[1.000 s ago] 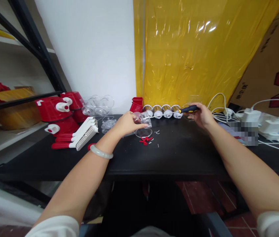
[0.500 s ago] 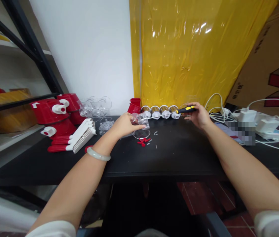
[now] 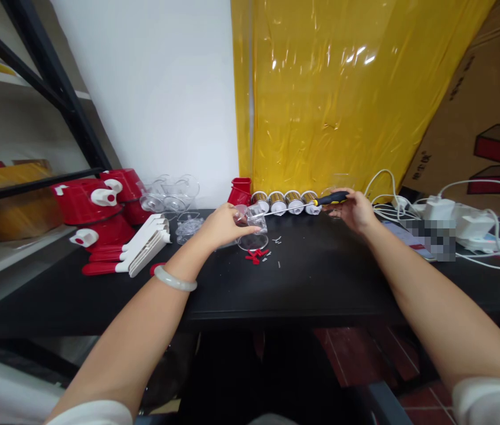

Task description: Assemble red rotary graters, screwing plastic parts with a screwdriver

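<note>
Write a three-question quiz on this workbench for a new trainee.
1. True or false: the right hand holds a screwdriver with a black and yellow handle.
2. What does the left hand grip? A) a red housing B) a clear plastic part C) a white cable
3. How many gold-banded cylinders stand in the row at the back of the black table?

Key: 1 true; 2 B; 3 four.
</note>
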### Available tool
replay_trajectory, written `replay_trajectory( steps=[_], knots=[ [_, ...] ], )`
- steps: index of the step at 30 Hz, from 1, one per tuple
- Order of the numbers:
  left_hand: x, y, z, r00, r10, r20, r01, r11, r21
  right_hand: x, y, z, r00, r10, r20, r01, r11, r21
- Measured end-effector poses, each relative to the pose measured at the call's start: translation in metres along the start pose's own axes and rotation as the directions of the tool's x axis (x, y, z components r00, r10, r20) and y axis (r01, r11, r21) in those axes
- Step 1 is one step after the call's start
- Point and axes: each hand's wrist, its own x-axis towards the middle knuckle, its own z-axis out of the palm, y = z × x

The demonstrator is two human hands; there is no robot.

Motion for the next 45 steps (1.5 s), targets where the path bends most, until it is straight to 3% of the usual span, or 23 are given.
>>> replay_trajectory(
  steps=[6, 11, 17, 23, 32, 45],
  knots=[
    [0.000, -0.003, 0.001, 0.999, 0.036, 0.016, -0.036, 0.999, 0.005, 0.001, 0.003, 0.001, 0.998, 0.009, -0.063, -0.015, 0.996, -0.092],
    [0.000, -0.003, 0.001, 0.999, 0.041, 0.014, -0.041, 0.999, 0.003, 0.004, 0.010, 0.000, 0.993, -0.115, -0.026, 0.110, 0.982, -0.156],
    [0.000, -0.004, 0.002, 0.999, 0.038, 0.006, -0.038, 0.999, -0.004, 0.004, 0.009, -0.003, 0.998, 0.042, -0.036, -0.045, 0.996, -0.082],
    [0.001, -0.005, 0.002, 0.999, 0.033, 0.011, -0.032, 0.999, -0.008, 0.002, 0.008, -0.004, 1.000, 0.011, 0.018, -0.010, 0.999, -0.047],
    [0.000, -0.002, 0.000, 0.999, 0.033, 0.015, -0.033, 0.999, 0.030, 0.003, 0.005, -0.003, 0.999, 0.034, -0.036, -0.038, 0.995, -0.090],
    [0.000, -0.001, -0.001, 0.999, 0.045, 0.026, -0.046, 0.999, 0.028, 0.006, 0.008, -0.003, 0.993, -0.110, -0.036, 0.102, 0.979, -0.176]
  ],
)
